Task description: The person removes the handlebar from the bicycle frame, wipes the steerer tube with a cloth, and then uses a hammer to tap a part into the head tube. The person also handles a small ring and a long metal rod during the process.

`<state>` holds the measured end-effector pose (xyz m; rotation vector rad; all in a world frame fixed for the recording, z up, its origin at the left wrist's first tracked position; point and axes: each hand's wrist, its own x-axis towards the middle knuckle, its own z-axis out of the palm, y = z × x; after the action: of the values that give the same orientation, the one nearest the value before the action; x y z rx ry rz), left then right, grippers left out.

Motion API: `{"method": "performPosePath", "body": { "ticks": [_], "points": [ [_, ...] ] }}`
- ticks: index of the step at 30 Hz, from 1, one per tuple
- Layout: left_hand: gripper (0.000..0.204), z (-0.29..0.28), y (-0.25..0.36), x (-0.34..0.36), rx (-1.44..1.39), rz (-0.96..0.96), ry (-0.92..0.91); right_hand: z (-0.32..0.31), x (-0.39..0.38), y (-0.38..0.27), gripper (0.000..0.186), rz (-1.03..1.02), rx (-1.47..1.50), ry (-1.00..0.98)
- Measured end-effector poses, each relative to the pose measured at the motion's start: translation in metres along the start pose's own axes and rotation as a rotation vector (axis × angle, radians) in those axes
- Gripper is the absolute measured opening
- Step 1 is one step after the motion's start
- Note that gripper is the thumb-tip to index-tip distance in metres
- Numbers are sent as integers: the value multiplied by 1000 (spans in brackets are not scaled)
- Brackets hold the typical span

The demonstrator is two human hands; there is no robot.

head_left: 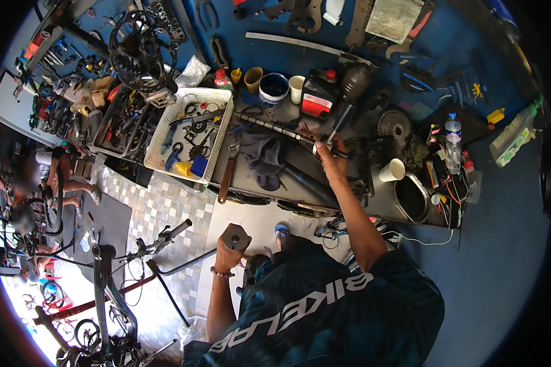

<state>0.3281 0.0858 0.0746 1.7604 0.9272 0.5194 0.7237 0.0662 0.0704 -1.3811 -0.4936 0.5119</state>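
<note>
My left hand (229, 257), with a bead bracelet at its wrist, is closed round a grey cylindrical metal piece (235, 237). Its flat round end, with a small hole in the middle, faces up. Over the workbench (382, 205), my right hand (333, 163) closes on the lower end of a dark mallet-like tool (343, 116), whose bulky head points away from me. Beneath that hand runs a long dark rod with light bands (275, 127). A dark cloth (260, 153) and a black tube (309, 182) lie on the bench nearby.
A white basket (155, 144) of small parts stands left of an adjustable wrench (228, 174). Behind are cups, a blue tub (273, 90) and a black oil bottle (319, 92). A water bottle (453, 144) stands right. Bike frames (104, 293) fill the lower left; another person sits beyond.
</note>
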Motion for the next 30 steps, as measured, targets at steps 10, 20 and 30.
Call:
{"method": "performPosePath", "body": {
  "ticks": [10, 20, 30],
  "points": [
    [28, 7, 3, 2, 21, 4, -48, -14, 5, 0, 62, 464, 115, 136],
    [25, 16, 1, 9, -13, -42, -97, -33, 9, 8, 45, 573, 187, -2],
    [28, 24, 0, 20, 37, 51, -146, -71, 19, 3, 42, 667, 317, -329]
  ]
}}
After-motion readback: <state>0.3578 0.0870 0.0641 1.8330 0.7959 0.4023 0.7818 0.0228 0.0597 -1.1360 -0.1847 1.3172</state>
